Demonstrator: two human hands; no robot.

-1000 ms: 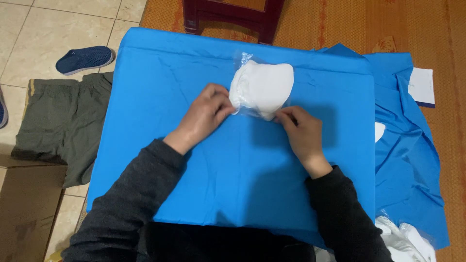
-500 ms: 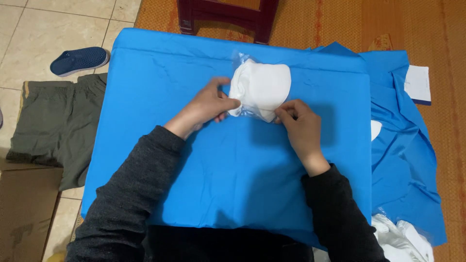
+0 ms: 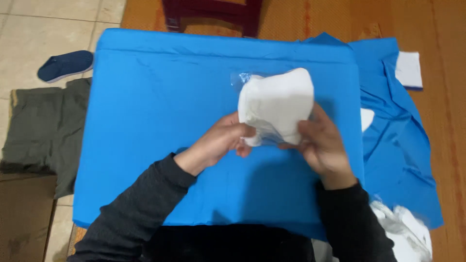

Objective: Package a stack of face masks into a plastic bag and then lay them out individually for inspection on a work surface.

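A person in dark grey sleeves holds a white folded item in a clear plastic bag (image 3: 276,106) above the middle of a bright blue cloth (image 3: 160,111) spread flat over a counter, the packet lifted clear of the fabric. The left hand (image 3: 221,144) pinches the packet's lower left corner, its fingers (image 3: 242,132) curled tight on the edge; the right hand (image 3: 323,143) clasps the lower right side, thumb pressed across the front and the other fingers hidden behind. A crinkled flap of the clear plastic juts from the packet's upper left corner. Beyond the far edge of the blue cloth stands a dark red wooden chair (image 3: 211,14) on an orange woven mat (image 3: 437,19). Off the cloth's left edge lie a navy shoe (image 3: 65,65) on pale floor tiles and an olive-green garment (image 3: 41,128), with brown cardboard (image 3: 24,213) near its lower corner. Off the cloth's right edge a second heap of blue fabric (image 3: 398,140) lies rumpled, a white card (image 3: 408,69) at its top and more white bagged pieces (image 3: 405,233) at its lower end.
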